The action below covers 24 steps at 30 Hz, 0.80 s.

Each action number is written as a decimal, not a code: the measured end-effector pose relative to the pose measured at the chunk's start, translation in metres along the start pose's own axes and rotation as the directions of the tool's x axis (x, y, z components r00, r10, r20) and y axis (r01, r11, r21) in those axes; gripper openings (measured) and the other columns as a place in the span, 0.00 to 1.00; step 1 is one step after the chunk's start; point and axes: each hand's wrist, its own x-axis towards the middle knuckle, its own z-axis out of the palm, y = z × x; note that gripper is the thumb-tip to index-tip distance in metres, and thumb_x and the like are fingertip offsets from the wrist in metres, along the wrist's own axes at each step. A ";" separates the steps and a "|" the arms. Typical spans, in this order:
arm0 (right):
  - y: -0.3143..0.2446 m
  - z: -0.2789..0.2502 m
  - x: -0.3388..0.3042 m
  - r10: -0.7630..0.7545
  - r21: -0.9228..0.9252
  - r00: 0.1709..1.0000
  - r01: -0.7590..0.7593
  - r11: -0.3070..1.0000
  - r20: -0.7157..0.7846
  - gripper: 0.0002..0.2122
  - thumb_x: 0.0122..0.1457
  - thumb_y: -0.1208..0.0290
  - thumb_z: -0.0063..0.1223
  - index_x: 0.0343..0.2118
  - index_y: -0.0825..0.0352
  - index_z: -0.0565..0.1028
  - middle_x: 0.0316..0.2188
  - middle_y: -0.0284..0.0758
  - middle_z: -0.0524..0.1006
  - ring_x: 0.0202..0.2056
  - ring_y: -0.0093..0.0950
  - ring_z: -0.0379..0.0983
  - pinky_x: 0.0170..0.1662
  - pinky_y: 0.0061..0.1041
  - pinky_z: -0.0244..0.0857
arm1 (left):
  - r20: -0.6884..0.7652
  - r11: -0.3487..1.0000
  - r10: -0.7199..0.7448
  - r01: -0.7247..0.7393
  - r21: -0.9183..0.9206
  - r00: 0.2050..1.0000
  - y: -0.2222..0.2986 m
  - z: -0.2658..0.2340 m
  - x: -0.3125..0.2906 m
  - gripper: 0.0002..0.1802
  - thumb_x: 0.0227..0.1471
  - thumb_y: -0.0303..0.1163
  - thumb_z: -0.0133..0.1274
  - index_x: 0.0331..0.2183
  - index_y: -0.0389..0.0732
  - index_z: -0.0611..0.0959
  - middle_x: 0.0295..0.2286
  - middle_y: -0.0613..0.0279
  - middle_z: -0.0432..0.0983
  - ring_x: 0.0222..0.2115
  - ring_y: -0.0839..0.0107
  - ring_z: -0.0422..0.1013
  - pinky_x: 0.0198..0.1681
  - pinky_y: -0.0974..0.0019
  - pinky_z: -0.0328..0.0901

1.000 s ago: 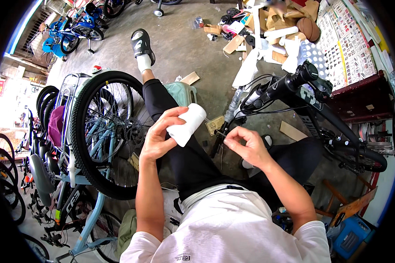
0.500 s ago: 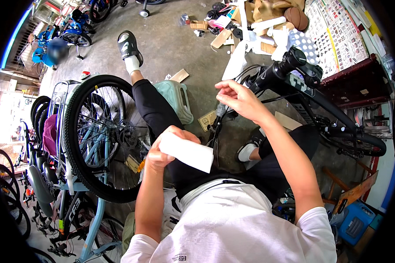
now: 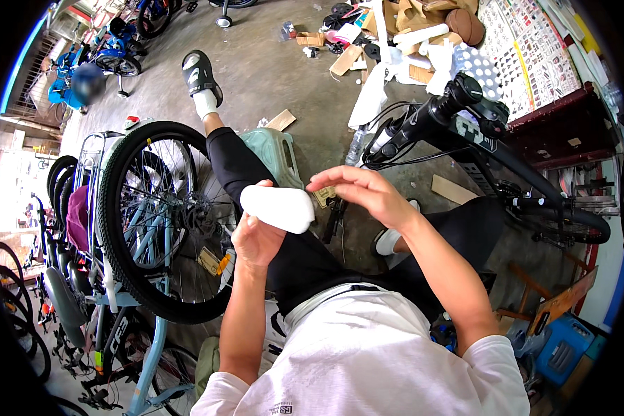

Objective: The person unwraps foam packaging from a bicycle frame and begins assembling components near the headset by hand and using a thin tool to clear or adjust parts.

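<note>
A smooth white oblong piece with rounded ends (image 3: 279, 208) rests in my left hand (image 3: 256, 243), whose fingers hold it from below and behind. I cannot make out what kind of thing it is. Just beyond its right end hovers my right hand (image 3: 362, 192), apart from it, with fingers stretched out and nothing in them. A black bicycle frame (image 3: 492, 156) lies to the right, its head tube and cables near my right hand. A dark lever-like part with cables (image 3: 334, 220) shows between my hands, below the right fingers.
A bicycle wheel with a knobby tyre (image 3: 109, 229) stands close on the left, in front of parked bicycles. Ahead is a pale green plastic stool (image 3: 276, 154). Cardboard and wrapping scraps (image 3: 416, 48) lie at the far right. A blue case (image 3: 565, 353) sits at lower right.
My left hand has raised and turned the white piece, so its broad rounded face now shows. My right hand has come down and left toward it, fingers straightening.
</note>
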 end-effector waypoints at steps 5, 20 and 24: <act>0.004 -0.002 0.011 0.019 0.155 0.998 -0.028 0.987 0.059 0.16 0.70 0.66 0.44 0.53 0.69 0.78 0.43 0.37 0.81 0.51 0.25 0.74 0.58 0.26 0.62 | 0.047 0.999 0.033 -0.032 -0.029 0.998 0.000 -0.002 0.005 0.49 0.47 0.43 0.63 0.66 0.44 0.62 0.49 0.47 0.76 0.44 0.55 0.77 0.35 0.53 0.73; 0.016 0.017 0.021 -0.111 0.033 0.991 0.109 0.994 0.076 0.12 0.70 0.63 0.51 0.39 0.67 0.82 0.37 0.27 0.73 0.41 0.19 0.69 0.48 0.21 0.63 | 0.096 0.995 0.020 -0.009 -0.104 0.995 -0.004 -0.001 0.009 0.39 0.50 0.47 0.61 0.60 0.42 0.71 0.45 0.56 0.77 0.37 0.61 0.75 0.36 0.57 0.67; 0.016 0.019 0.017 -0.023 0.027 0.999 0.024 0.999 -0.034 0.10 0.66 0.66 0.58 0.36 0.68 0.81 0.33 0.29 0.78 0.38 0.19 0.73 0.45 0.22 0.66 | 0.039 1.000 0.012 -0.012 -0.017 0.999 -0.003 0.005 0.010 0.35 0.53 0.48 0.60 0.58 0.45 0.73 0.42 0.61 0.74 0.36 0.67 0.69 0.36 0.60 0.63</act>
